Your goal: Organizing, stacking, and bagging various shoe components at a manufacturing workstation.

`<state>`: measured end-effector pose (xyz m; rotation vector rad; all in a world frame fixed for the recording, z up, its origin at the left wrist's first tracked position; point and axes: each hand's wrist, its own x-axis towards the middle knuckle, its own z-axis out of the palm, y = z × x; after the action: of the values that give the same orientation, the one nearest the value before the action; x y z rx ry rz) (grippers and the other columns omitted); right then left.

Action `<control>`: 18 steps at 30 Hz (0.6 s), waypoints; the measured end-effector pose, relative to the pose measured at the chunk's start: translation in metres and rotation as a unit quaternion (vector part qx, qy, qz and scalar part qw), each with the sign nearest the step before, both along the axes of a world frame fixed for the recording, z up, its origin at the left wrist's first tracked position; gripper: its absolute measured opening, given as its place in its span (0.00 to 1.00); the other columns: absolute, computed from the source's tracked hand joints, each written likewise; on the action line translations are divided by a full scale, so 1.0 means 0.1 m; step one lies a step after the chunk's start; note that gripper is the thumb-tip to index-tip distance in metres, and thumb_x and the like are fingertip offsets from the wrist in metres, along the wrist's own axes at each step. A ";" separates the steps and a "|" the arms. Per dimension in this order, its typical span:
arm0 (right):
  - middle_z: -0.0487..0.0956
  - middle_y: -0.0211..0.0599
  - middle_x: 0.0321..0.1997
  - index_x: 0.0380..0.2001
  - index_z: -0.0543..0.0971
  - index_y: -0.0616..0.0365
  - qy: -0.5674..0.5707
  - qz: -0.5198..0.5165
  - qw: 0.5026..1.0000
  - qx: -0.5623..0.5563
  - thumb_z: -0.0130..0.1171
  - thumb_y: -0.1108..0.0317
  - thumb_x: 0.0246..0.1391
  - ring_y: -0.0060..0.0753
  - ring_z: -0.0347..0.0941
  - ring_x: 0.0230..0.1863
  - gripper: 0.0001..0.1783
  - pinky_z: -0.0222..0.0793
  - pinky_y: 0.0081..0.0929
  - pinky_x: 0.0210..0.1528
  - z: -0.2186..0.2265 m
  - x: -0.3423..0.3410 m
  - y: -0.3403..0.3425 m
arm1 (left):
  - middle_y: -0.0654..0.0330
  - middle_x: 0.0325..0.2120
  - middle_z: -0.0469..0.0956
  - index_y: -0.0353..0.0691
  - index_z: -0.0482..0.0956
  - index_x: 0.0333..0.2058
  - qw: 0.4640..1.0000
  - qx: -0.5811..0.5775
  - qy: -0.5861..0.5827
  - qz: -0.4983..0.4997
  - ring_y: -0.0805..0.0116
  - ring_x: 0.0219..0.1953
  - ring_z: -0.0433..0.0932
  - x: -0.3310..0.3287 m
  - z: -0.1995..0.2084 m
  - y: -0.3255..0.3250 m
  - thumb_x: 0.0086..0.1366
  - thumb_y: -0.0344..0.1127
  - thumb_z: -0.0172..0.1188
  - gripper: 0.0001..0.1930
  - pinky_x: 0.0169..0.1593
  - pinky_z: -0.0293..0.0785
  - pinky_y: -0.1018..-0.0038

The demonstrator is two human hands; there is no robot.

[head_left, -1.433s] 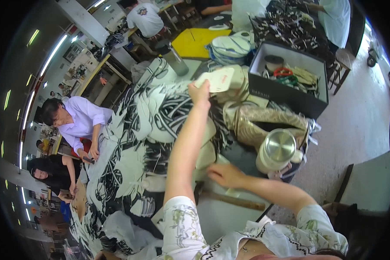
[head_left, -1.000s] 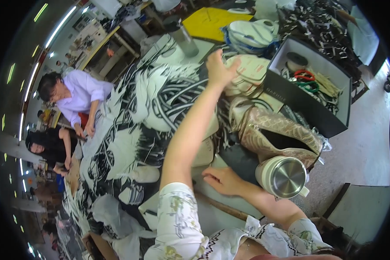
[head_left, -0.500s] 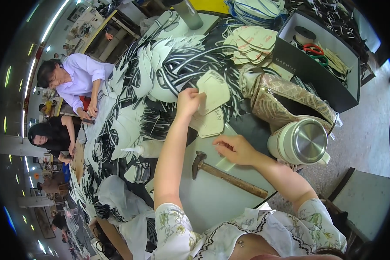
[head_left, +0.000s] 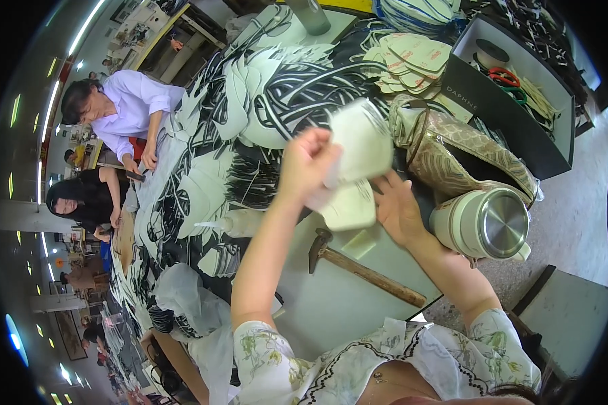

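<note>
My left hand (head_left: 307, 165) grips a stack of cream, rounded cut pieces (head_left: 363, 145) between thumb and fingers; the stack is tilted and slightly blurred. Under it shows a second group of cream cut pieces (head_left: 350, 208), partly covered by the first. Just right of these, my right hand (head_left: 400, 208) is open, its fingers spread toward the pieces' edge and holding nothing. A hammer (head_left: 371, 275) with a wooden handle lies on the pale board below my hands. Left of the hammer, behind my left forearm, lies a squeeze bottle (head_left: 240, 223) with a pointed white tip.
A lidded steel cup (head_left: 496, 223) and an open patterned zip pouch (head_left: 466, 158) stand close on the right. Behind them is a black box (head_left: 507, 111) with scissors and a spool. Piled white pieces and black-and-white strips (head_left: 250, 101) cover the far left. Two people work there.
My left hand has shifted right, lifting and tilting the stack. My right hand has moved up and right, spreading its fingers beside the pieces. The whole view has shifted slightly.
</note>
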<state>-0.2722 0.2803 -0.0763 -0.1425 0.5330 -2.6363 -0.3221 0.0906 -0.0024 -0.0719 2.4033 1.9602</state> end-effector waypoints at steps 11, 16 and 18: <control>0.70 0.45 0.59 0.61 0.62 0.65 0.008 0.074 0.975 0.208 0.56 0.82 0.50 0.33 0.68 0.58 0.33 0.67 0.29 0.59 0.01 0.03 -0.02 | 0.62 0.31 0.77 0.35 0.72 0.40 0.940 -0.058 0.314 0.120 0.78 0.35 0.75 0.47 0.40 -0.14 0.64 0.23 0.55 0.06 0.41 0.72 0.80; 0.74 0.44 0.55 0.60 0.62 0.67 -0.022 0.040 0.980 0.195 0.55 0.82 0.53 0.28 0.70 0.55 0.30 0.68 0.24 0.55 -0.01 0.00 0.00 | 0.56 0.42 0.81 0.37 0.75 0.34 0.824 -0.369 0.411 -0.127 0.69 0.49 0.77 0.76 0.42 -0.13 0.65 0.22 0.50 0.05 0.55 0.70 0.70; 0.73 0.45 0.56 0.60 0.62 0.67 0.010 0.013 0.972 0.234 0.54 0.82 0.54 0.28 0.70 0.55 0.30 0.67 0.23 0.55 0.06 0.01 0.01 | 0.56 0.38 0.81 0.36 0.74 0.36 0.930 -0.220 0.280 0.085 0.70 0.46 0.78 0.92 0.17 -0.22 0.64 0.21 0.51 0.05 0.53 0.72 0.68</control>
<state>-0.2710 0.2814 -0.0703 -0.0285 1.1308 -2.4082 -0.2303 0.0690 0.0148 0.3249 3.2721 1.6126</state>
